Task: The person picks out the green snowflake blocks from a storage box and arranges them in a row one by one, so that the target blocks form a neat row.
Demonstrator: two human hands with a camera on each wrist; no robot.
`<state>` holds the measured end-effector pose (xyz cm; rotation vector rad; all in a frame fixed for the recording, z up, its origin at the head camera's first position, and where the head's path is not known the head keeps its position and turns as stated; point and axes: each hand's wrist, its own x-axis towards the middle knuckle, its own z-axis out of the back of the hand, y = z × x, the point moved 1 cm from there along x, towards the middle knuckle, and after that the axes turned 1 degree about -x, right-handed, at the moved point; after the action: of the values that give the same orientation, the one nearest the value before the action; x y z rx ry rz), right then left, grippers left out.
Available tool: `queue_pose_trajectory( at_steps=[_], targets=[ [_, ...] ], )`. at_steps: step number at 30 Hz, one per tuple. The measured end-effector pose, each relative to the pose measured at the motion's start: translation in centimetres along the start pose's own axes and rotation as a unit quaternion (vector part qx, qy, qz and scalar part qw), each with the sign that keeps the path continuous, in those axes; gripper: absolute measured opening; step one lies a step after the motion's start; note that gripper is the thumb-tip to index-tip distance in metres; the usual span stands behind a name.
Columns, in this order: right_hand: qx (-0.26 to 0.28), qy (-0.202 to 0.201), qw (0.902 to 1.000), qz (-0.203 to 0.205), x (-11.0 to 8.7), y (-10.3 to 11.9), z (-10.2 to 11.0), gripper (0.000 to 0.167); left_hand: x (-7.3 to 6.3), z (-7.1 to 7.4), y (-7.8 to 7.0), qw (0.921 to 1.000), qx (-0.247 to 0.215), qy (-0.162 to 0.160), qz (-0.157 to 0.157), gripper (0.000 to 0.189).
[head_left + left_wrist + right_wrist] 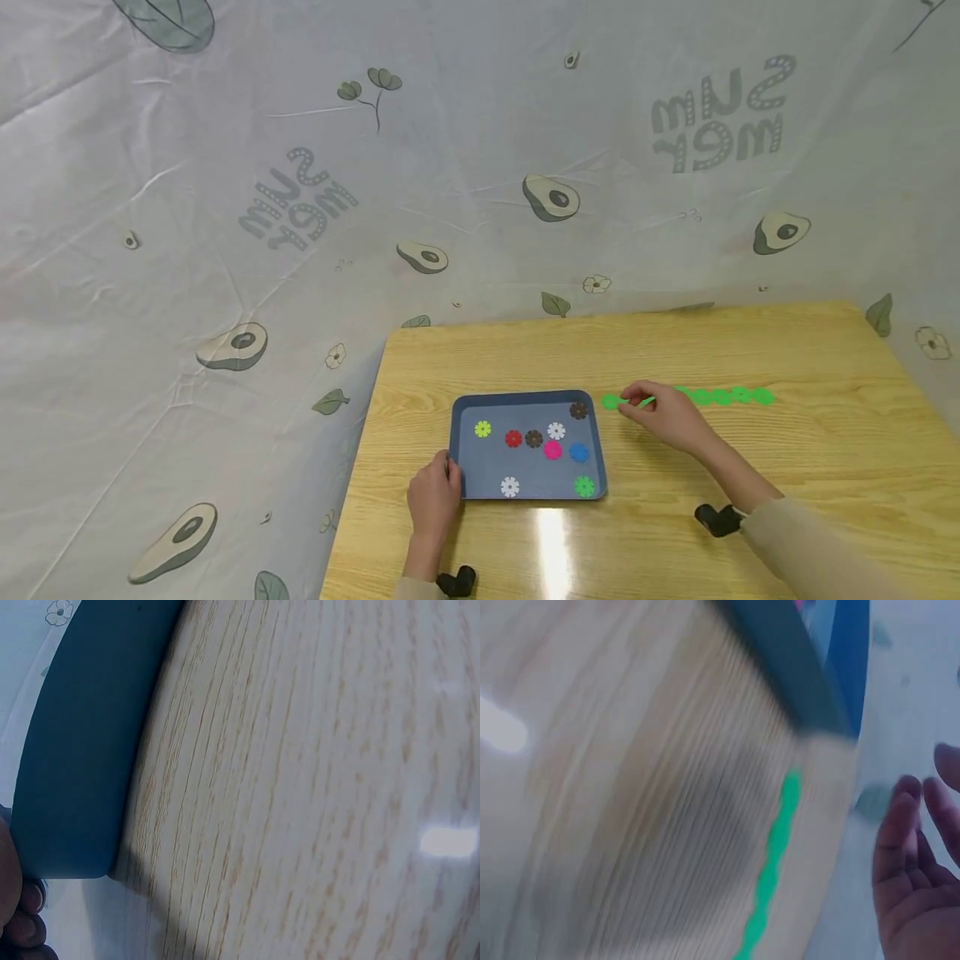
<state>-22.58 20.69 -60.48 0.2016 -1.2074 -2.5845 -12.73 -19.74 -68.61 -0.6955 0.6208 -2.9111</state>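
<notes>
My left hand (435, 493) grips the left edge of a blue-grey tray (480, 464) near its front corner; in the left wrist view its curled fingers (24, 928) sit at the corner of the tray wall. Notched plastic discs in several colours lie in the tray, among them a red disc (513, 438), a blue disc (578, 452) and a green disc (584, 487). Right of the tray, a row of green discs (722, 397) runs across the table. Over its left part is my right hand (670, 417), thumb and fingers apart with nothing between them in the right wrist view.
The wooden table (675, 533) carries the tray and the green row. A pale curtain (480, 150) printed with avocados and leaves hangs behind and to the left. Each wrist wears a small black camera, such as the right wrist's camera (717, 520).
</notes>
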Motion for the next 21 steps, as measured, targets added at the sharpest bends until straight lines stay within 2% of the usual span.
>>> queue_pose_trajectory(
  at_steps=[4,9,13,16,21],
  targets=[
    [0.016,0.062,0.9977,0.022,0.2,2.7,-3.3,0.023,0.0,0.0,0.0,1.0000,0.000,0.000,0.001,0.012],
    [0.011,0.131,0.9894,0.061,-0.1,4.6,-6.5,0.014,0.0,-0.2,0.1,1.0000,0.004,0.003,0.007,0.011],
    [-0.038,0.179,0.9770,0.109,-0.3,5.0,-8.0,0.014,0.0,-0.2,0.0,1.0000,0.004,-0.002,0.005,0.012],
    [-0.093,0.204,0.9637,0.144,-0.4,5.0,-8.9,0.013,0.0,-0.2,-0.1,1.0000,0.003,-0.007,0.004,0.011],
    [-0.159,0.210,0.9515,0.159,-0.6,5.1,-9.9,0.021,0.0,0.0,-0.1,1.0000,0.003,-0.002,0.007,0.012]
  ],
)
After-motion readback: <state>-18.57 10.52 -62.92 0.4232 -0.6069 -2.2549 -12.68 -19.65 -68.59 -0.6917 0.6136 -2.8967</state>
